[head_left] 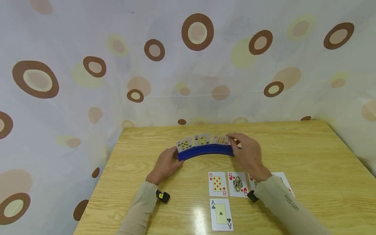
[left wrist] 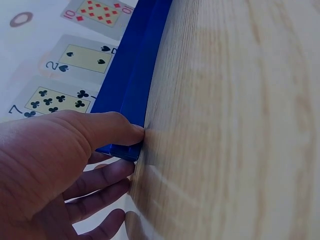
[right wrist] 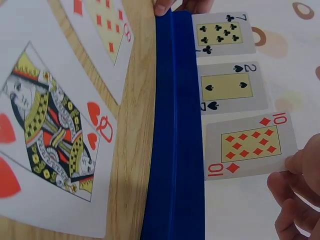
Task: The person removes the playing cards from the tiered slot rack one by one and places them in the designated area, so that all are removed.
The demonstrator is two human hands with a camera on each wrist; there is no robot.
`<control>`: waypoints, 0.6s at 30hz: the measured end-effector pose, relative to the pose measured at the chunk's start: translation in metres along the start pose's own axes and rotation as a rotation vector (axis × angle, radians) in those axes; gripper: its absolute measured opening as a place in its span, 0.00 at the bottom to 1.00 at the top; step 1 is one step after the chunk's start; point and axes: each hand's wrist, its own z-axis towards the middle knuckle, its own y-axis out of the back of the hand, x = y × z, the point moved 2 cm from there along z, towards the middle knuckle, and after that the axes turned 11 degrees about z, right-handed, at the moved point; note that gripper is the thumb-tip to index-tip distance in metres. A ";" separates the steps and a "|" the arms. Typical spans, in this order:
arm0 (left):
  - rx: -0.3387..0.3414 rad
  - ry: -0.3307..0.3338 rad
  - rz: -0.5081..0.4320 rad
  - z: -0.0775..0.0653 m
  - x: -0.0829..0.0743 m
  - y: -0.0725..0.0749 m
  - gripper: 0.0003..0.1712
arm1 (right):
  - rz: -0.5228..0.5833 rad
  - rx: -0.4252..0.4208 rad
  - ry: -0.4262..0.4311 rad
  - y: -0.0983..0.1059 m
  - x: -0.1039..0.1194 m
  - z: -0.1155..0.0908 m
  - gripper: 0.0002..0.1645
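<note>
A curved blue card holder (head_left: 205,150) stands on the table, with the seven of clubs (head_left: 184,144) and two of spades (right wrist: 232,88) upright in it. My left hand (head_left: 165,163) grips the holder's left end, thumb in front and fingers behind, as the left wrist view shows. At the upper corner of the ten of diamonds (right wrist: 250,145), my right hand (head_left: 249,153) pinches the card between thumb and finger. That card's lower edge meets the holder's slot, right of the two. Part of the holder's right end is hidden behind my right hand.
Face up nearer me lie the eight of diamonds (head_left: 218,184), queen of hearts (head_left: 238,184) and ace of clubs (head_left: 221,214). Further cards (head_left: 283,179) lie partly under my right forearm. A patterned white sheet (head_left: 205,71) hangs behind the wooden table (head_left: 311,156).
</note>
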 end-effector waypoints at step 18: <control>0.005 0.003 0.001 0.001 0.003 -0.003 0.15 | 0.087 -0.030 -0.033 0.039 0.011 -0.026 0.12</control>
